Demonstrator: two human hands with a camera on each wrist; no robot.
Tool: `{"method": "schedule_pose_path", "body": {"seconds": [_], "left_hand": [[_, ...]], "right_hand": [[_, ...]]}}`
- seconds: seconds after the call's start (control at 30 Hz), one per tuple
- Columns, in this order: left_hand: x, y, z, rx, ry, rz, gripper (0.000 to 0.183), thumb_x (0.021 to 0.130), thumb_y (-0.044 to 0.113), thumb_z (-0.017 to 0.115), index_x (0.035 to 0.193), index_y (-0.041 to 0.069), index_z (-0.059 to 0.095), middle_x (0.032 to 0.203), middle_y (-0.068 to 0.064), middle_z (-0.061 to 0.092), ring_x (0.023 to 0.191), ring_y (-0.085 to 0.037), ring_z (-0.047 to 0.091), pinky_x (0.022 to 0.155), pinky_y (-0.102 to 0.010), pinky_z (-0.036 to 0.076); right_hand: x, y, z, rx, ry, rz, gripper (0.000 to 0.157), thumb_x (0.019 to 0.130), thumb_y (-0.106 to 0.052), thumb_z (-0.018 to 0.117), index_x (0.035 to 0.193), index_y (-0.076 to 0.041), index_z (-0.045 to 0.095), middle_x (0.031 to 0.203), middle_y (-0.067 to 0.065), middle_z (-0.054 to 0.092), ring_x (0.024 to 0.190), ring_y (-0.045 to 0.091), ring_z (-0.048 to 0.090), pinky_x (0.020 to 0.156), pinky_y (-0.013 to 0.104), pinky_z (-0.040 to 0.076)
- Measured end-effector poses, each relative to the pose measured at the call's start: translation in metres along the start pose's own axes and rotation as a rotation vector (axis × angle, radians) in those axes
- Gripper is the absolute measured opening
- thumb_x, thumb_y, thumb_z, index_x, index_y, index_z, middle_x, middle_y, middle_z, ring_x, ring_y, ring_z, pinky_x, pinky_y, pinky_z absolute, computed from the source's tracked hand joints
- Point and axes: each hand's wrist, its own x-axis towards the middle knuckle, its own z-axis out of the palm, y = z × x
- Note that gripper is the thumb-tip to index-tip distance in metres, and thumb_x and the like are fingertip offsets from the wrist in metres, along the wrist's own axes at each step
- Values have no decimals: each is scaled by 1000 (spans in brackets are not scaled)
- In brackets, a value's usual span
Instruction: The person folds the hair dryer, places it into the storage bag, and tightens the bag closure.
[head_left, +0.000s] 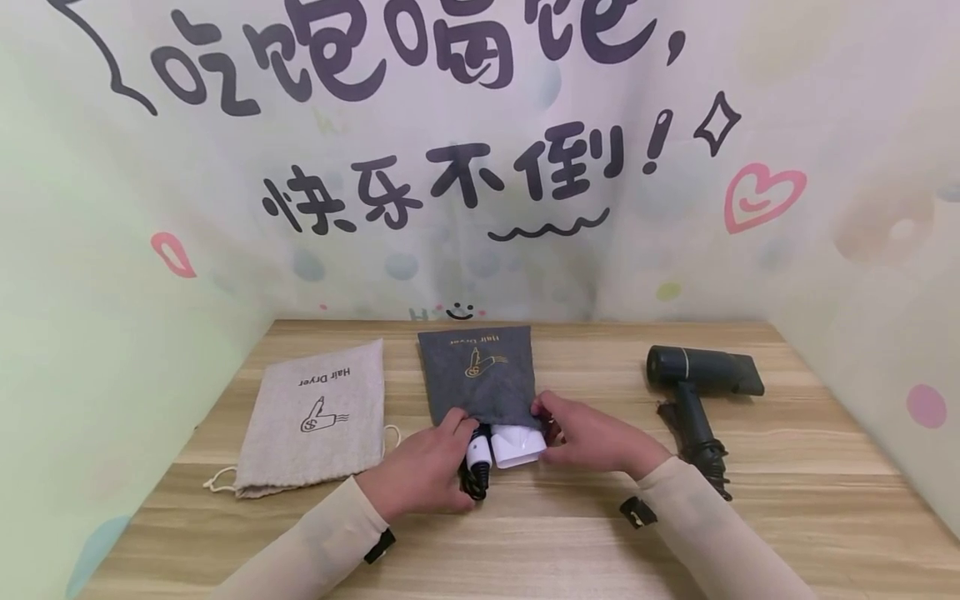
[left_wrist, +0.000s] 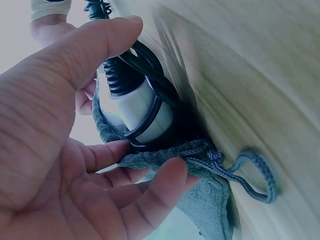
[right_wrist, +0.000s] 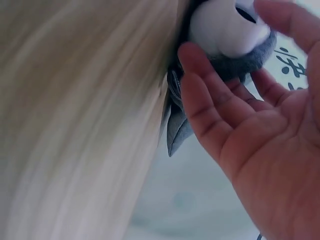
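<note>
A dark grey drawstring bag (head_left: 480, 367) lies on the table with its mouth towards me. From it stick out a hair dryer's white nozzle end (head_left: 519, 445) and its white handle end (head_left: 478, 450), wrapped in black cord (head_left: 474, 482). My left hand (head_left: 427, 467) holds the bag's rim with bent fingers on the left side. In the left wrist view, its thumb (left_wrist: 107, 37) lies over the cord. On the other side, my right hand (head_left: 596, 433) touches the bag's edge beside the nozzle. Loosely bent fingers (right_wrist: 205, 107) and a thumb held apart show in the right wrist view.
A beige drawstring bag (head_left: 318, 417) with a hair dryer print lies flat at the left. At the right rests a black hair dryer (head_left: 701, 371), its cord wound at the handle. Printed cloth walls (head_left: 450, 275) stand behind the wooden table (head_left: 540, 542).
</note>
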Motion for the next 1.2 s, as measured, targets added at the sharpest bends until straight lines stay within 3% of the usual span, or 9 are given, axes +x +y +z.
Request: {"method": "schedule_pose_path", "body": {"seconds": [0.2,0.5,0.8,1.2], "left_hand": [[-1,0,-1,-13,-4,3,95,62,43,89,134,-3,49,121,-13,49,74,-14,58,71,-29,54],[-3,-1,-2,10,36,0,90,65,43,87,133,-4,50,121,-14,49,73,-14,59,67,-28,54],[-2,-3,-4,0,48,-14,81,68,40,87,128,-2,53,111,-9,49,70,-11,55,66,-27,53],[0,-5,-4,-62,54,-32,63,72,36,85,116,4,56,102,-2,48,72,-10,51,66,-27,49]], "right_hand": [[0,-1,1,-31,13,8,42,83,-12,76,117,-10,52,99,-1,61,92,17,62,81,36,52],[1,1,0,-93,31,-38,34,89,-19,74,115,-13,53,83,-5,58,75,10,55,68,29,47],[4,-1,2,-111,58,-28,32,93,-19,70,119,-13,54,82,-6,56,74,11,54,67,30,46],[7,-4,3,-155,130,-64,24,91,-15,72,110,-9,58,80,-6,56,71,10,53,67,30,46]]}}
